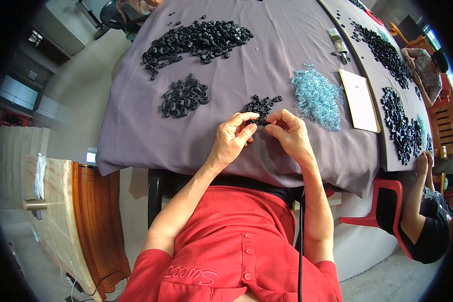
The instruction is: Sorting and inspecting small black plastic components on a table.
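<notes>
Close together over the near part of the cloth, both my hands are closed in pinches. My left hand (pixel 232 138) grips a small black plastic piece (pixel 258 121) between thumb and fingertips. My right hand (pixel 291 135) pinches at the same spot from the other side; whether it holds a second part is hidden by the fingers. Just beyond the fingertips lies a small heap of black plastic parts (pixel 263 104). To its right spreads a pile of shiny light-blue pieces (pixel 316 96) that look like tiny springs.
A grey-purple cloth (pixel 226 75) covers the table. Ridged black parts form a middle heap (pixel 184 96) and a larger far heap (pixel 196 43) on the left. At right are a pale board (pixel 359 100), a tube (pixel 338 44) and more black piles (pixel 401 126). Another person's hand (pixel 424 162) is beside those.
</notes>
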